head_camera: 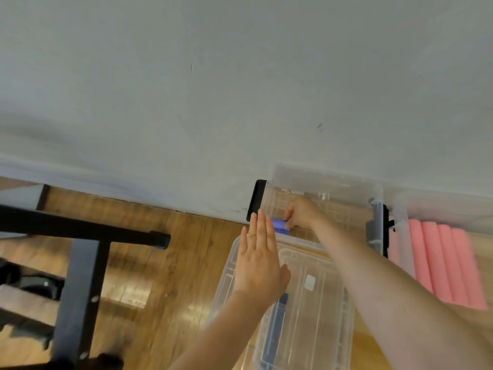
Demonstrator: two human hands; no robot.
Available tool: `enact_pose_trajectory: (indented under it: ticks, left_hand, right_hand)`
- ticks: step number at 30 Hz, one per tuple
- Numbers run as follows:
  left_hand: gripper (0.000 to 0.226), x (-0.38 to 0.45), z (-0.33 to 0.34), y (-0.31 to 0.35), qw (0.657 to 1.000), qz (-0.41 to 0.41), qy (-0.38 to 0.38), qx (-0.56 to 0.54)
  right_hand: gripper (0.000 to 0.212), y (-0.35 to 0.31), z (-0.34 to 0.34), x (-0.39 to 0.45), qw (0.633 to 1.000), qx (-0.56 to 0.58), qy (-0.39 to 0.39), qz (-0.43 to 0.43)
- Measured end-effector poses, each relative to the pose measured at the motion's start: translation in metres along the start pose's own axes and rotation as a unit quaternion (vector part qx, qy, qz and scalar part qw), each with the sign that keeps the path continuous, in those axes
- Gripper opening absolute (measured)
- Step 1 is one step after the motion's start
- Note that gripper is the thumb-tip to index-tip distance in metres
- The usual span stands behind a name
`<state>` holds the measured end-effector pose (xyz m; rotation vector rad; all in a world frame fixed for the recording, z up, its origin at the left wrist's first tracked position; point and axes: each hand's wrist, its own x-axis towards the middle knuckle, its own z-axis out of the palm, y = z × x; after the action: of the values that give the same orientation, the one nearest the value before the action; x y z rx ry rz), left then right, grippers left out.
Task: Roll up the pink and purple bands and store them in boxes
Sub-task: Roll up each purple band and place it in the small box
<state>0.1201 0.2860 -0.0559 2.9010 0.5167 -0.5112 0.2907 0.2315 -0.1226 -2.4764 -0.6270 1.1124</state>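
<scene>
Purple band (pixel 280 226), rolled into a short cylinder, was found inside the clear box (pixel 330 182) that stood against the grey wall (pixel 240 89). We recorded it low at the box's near-left corner, just behind the near wall. The right hand (pixel 301 213) reached down into that box with its fingers curled round the right end of the roll, gripping it. The left hand (pixel 260 260) was held flat, its fingers straight and together, pointing toward the wall; it held nothing, and its fingertips lay just beside the roll's left end as seen from the head camera. We could not tell whether they touched the box rim.

Under the left hand and forearm we noted a clear lid (pixel 306 303) with a blue latch (pixel 276 332), lying in front of the open box. A second blue latch (pixel 374 228) hung at the open box's right end.

To the right, a second clear box (pixel 440 206) held the pink bands (pixel 442 263), four rolls laid side by side and touching one another.

The boxes rested on a wooden floor (pixel 165 276). A black metal frame (pixel 80 263) stood well apart to the left, and a black bracket (pixel 256 198) sat just beside the open box's left end. The picture was blurred by motion, so finer detail was not recorded.
</scene>
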Motion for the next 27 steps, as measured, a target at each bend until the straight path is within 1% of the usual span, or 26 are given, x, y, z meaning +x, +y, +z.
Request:
enact_pose_trajectory:
  ticks: [6, 9, 12, 15, 20, 24, 27]
  left_hand:
    - [0.088, 0.001, 0.002, -0.002, 1.0, 0.008, 0.006, 0.007]
    - [0.088, 0.001, 0.001, -0.002, 1.0, 0.007, 0.006, 0.011]
    - [0.089, -0.001, 0.0, -0.002, 1.0, 0.007, 0.004, 0.019]
    - [0.088, -0.001, -0.001, -0.002, 0.999, 0.007, 0.003, 0.031]
    - [0.087, -0.001, -0.002, -0.001, 0.999, 0.007, -0.006, 0.05]
    - [0.087, -0.001, -0.004, -0.005, 0.998, 0.013, -0.015, 0.058]
    - [0.086, -0.007, -0.01, -0.003, 1.0, 0.013, -0.012, 0.023]
  right_hand:
    - [0.025, 0.004, 0.0, 0.0, 1.0, -0.005, -0.02, -0.019]
    - [0.032, 0.008, -0.001, -0.005, 0.999, 0.021, -0.026, -0.022]
    - [0.038, 0.012, -0.003, -0.011, 0.999, 0.043, -0.022, -0.014]
    - [0.034, 0.015, -0.006, -0.016, 0.999, 0.044, -0.008, -0.01]
    - [0.026, 0.013, -0.009, -0.03, 0.998, 0.046, 0.036, -0.023]
    - [0.027, 0.004, -0.013, -0.071, 0.983, 0.097, 0.134, -0.085]
    - [0.03, 0.008, -0.012, -0.119, 0.965, 0.151, 0.181, -0.114]
